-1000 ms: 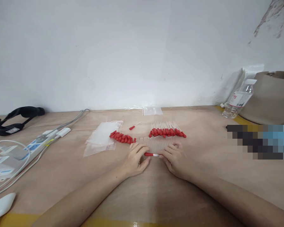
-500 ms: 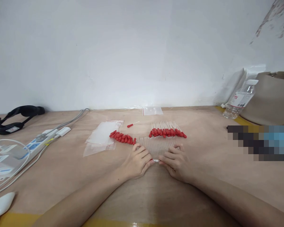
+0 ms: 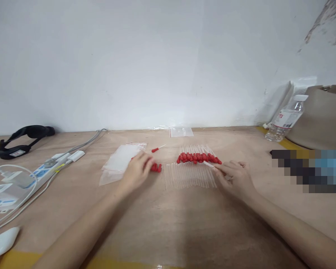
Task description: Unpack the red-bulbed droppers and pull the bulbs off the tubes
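Note:
My right hand pinches a slim clear tube. Its pale end points up and left over the red bulbs, while its near end is hidden in the fingers. Below lies a row of bare clear tubes. Behind them, droppers with red bulbs lie side by side, tips away from me. My left hand is over the pile of loose red rubber bulbs, fingers bent and fingertips hidden. One single dropper lies farther back.
Clear zip bags lie left of the bulbs, and another bag is by the wall. A power strip with cables runs along the left, near a black strap. A water bottle and beige bin stand at right.
My hands, together at a tube in front of the row, have parted. The left moved up and left onto the bulbs; the right moved right and up with a tube.

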A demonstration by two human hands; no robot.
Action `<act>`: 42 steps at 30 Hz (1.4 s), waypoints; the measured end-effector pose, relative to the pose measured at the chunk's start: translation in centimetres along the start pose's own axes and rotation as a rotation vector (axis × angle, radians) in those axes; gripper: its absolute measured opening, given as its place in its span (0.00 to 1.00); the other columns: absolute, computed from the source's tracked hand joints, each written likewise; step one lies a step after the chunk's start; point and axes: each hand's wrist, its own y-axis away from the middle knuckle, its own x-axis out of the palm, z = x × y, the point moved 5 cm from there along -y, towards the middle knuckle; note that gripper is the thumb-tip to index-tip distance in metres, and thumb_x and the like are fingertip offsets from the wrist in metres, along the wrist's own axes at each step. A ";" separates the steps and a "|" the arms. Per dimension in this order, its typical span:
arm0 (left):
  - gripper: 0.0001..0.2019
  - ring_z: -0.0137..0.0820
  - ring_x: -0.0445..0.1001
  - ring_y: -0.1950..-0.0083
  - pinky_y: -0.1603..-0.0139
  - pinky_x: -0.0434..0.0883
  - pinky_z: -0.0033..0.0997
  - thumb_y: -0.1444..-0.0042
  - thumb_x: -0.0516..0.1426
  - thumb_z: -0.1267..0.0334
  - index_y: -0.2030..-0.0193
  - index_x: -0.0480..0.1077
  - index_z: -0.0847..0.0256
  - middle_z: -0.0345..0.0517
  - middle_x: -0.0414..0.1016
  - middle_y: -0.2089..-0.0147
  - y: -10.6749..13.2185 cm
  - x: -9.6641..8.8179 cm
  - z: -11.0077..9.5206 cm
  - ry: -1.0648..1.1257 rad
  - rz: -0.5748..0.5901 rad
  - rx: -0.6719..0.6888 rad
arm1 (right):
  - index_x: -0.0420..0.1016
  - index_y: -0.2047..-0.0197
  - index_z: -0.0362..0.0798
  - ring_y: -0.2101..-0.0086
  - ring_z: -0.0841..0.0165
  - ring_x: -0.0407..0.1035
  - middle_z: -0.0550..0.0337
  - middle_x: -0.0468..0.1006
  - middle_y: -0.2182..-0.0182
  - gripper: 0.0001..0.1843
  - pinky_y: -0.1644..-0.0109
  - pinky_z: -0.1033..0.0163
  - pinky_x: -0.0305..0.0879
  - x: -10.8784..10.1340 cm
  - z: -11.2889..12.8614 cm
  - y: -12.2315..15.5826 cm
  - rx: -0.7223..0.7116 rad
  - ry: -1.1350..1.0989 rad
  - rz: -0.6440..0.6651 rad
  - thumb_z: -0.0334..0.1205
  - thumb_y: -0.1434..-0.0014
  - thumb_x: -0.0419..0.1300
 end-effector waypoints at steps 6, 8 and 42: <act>0.13 0.32 0.70 0.66 0.65 0.65 0.27 0.47 0.49 0.57 0.68 0.72 0.61 0.44 0.72 0.68 -2.9 -1.0 8.6 -0.155 0.201 -0.385 | 0.74 0.65 0.50 0.70 0.66 0.70 0.60 0.77 0.72 0.13 0.61 0.59 0.50 1.6 -2.8 0.3 0.306 0.116 0.224 0.41 0.45 0.49; 0.13 0.32 0.71 0.66 0.67 0.65 0.26 0.49 0.51 0.56 0.67 0.72 0.61 0.44 0.73 0.68 -2.9 -0.2 9.7 -0.171 0.263 -0.431 | 0.74 0.62 0.49 0.72 0.65 0.70 0.59 0.77 0.74 0.14 0.61 0.58 0.51 2.1 -2.7 0.7 0.325 0.161 0.282 0.40 0.46 0.48; 0.07 0.33 0.68 0.61 0.61 0.65 0.31 0.41 0.46 0.62 0.61 0.62 0.60 0.46 0.69 0.62 -4.3 2.8 1.6 -0.116 0.051 -0.003 | 0.69 0.57 0.48 0.58 0.64 0.64 0.54 0.70 0.61 0.13 0.56 0.58 0.53 2.0 -1.2 0.8 0.158 -0.014 -0.057 0.42 0.41 0.48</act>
